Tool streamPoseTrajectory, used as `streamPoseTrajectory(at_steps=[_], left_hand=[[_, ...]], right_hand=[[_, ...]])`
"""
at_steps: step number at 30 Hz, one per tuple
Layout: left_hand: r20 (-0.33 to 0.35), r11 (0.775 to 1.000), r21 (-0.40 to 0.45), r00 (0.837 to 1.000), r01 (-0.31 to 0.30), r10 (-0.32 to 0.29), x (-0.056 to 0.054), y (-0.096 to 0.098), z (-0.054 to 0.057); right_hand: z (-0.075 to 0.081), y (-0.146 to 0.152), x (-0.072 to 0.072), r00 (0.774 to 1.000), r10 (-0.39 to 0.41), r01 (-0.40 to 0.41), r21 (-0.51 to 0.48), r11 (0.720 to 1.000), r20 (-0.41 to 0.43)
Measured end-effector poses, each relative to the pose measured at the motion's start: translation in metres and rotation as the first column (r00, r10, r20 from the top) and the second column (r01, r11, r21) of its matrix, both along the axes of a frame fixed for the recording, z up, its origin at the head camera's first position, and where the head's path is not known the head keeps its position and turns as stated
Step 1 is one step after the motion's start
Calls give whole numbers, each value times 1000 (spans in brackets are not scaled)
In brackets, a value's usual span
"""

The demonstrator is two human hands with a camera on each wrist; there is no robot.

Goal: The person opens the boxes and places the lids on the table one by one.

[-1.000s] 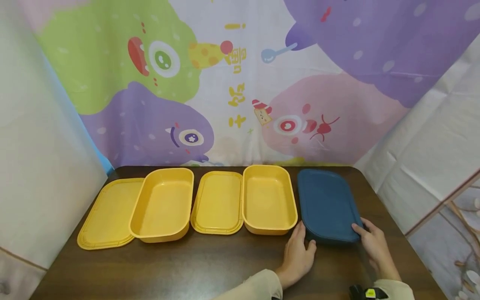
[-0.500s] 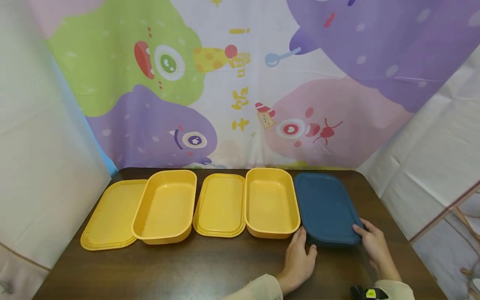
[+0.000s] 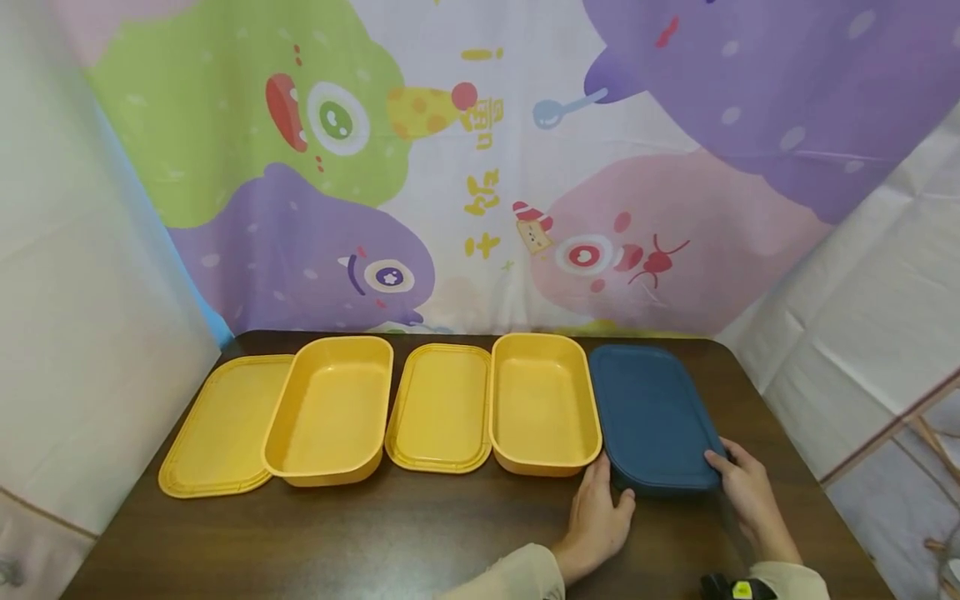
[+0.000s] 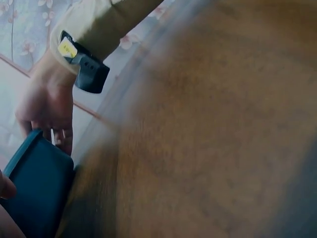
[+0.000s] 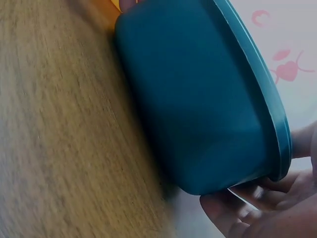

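A dark blue rectangular food container [image 3: 654,417] with its lid on stands on the right of the table. My right hand [image 3: 752,498] grips its near right corner, thumb over the lid edge. In the right wrist view, that hand's fingers [image 5: 233,208] reach round the container's end and lower edge. My left hand [image 3: 596,521] touches the near left corner, fingers mostly straight beside the wall and thumb near the front. Left of it, an uncovered yellow container [image 3: 543,408] stands against the blue one. Part of the left fingers is hidden between the two containers.
Further left along the brown table [image 3: 375,542] lie a small yellow lid [image 3: 441,408], a larger open yellow container [image 3: 333,408] and its neighbouring yellow lid [image 3: 221,425], partly overlapped by that container. A cartoon-printed curtain [image 3: 480,167] hangs behind the table.
The blue container's far end has swung left, closing the gap to the neighbouring yellow container. Both hands have stayed at its near corners; the whole view has shifted slightly.
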State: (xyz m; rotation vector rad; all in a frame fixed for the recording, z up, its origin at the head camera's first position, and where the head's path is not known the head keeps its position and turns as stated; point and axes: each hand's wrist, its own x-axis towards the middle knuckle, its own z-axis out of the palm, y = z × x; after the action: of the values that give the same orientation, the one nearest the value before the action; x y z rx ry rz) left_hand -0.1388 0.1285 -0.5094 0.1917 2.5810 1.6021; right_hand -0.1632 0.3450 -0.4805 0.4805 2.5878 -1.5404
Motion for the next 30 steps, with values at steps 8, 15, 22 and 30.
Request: streamPoseTrajectory(at_steps=[8, 15, 22, 30], left_hand=[[42, 999, -30, 998, -43, 44, -8, 5, -3], [3, 997, -40, 998, -66, 67, -7, 8, -4], [2, 997, -42, 998, -64, 64, -8, 9, -3], [49, 999, -30, 998, -41, 42, -9, 10, -2]], right_hand=[[0, -2, 1, 1000, -6, 5, 33, 999, 19], [-2, -1, 2, 999, -35, 35, 74, 997, 0], [-1, -4, 7, 988, -12, 63, 338, 939, -151], [13, -17, 15, 929, 146, 67, 541, 838, -341]])
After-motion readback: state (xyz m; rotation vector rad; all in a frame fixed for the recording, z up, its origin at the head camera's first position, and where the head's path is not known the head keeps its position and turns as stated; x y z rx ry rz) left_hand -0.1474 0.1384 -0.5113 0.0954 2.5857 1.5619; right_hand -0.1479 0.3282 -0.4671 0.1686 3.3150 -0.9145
